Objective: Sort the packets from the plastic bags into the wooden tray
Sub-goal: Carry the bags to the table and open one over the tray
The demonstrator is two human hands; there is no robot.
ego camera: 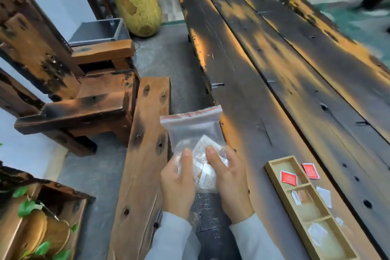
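A clear zip bag [193, 127] with a red seal strip stands upright in front of me, with white packets [203, 161] bunched in its lower half. My left hand [179, 183] and my right hand [229, 183] both grip the bag's bottom, thumbs pressing on the packets. A long wooden tray [276, 186] with three compartments lies on the table to the right. A red packet [288, 177] lies in its far compartment, a white packet [296, 197] in the middle one, another white packet [316, 234] in the near one.
A red packet [310, 171] and a white packet [325, 196] lie on the dark plank table [263, 69] just right of the tray. A wooden bench [145, 154] runs along the table's left. Wooden chairs [84, 82] and a planter [38, 217] stand further left.
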